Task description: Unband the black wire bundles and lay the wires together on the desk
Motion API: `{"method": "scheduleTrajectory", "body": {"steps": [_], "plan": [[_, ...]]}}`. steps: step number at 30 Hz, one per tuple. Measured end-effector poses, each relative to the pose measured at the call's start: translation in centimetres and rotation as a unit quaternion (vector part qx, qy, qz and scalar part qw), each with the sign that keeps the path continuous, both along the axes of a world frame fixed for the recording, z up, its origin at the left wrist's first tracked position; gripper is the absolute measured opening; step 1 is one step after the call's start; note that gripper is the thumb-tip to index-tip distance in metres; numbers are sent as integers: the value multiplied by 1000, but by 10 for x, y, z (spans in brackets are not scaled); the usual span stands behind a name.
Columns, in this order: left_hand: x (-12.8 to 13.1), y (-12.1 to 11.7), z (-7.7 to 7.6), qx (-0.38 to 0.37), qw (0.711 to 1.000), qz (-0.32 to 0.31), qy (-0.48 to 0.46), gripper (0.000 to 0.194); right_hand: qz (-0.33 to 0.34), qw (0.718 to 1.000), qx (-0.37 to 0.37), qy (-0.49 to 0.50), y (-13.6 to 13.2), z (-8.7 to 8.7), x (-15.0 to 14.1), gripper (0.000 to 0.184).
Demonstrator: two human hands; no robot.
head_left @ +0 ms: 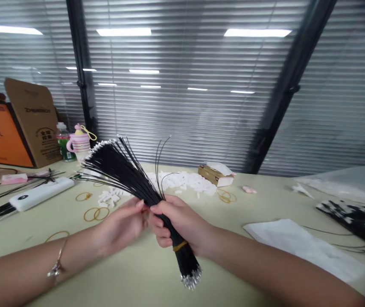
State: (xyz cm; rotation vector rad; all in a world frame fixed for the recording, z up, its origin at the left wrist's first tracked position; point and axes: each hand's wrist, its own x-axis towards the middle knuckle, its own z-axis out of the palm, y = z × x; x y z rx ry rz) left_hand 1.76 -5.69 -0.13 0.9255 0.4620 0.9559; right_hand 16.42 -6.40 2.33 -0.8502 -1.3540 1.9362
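Observation:
A thick bundle of thin black wires (123,170) with silvery-white tips slants across the middle of the view. My right hand (182,219) is closed around its lower part, just above a yellow rubber band (179,246) that circles the wires. Below the band the short end (187,262) points down toward the table. At the upper left the wires fan out, and a few strands stick up apart from the rest. My left hand (126,221) is at the bundle's left side, fingers curled and thumb against the wires; its fingertips are partly hidden.
White plastic pieces (185,181) lie behind the bundle, near a small brown box (216,174). Rubber bands (96,214) are scattered about. A white power bank (41,194), a cup (79,140), a bottle (63,143) and a carton (35,123) stand left. White paper (284,234) and more wires (358,217) lie right.

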Motion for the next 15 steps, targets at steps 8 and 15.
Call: {"method": "scheduleTrajectory", "body": {"steps": [8, 15], "plan": [[-5, 1, -10, -55, 997, -25, -46, 27, 77, 989, 28, -121, 4, -9, 1, 13], [-9, 3, 18, -65, 987, 67, -130, 24, 114, 983, 69, -128, 5, -5, 2, 6]]}}
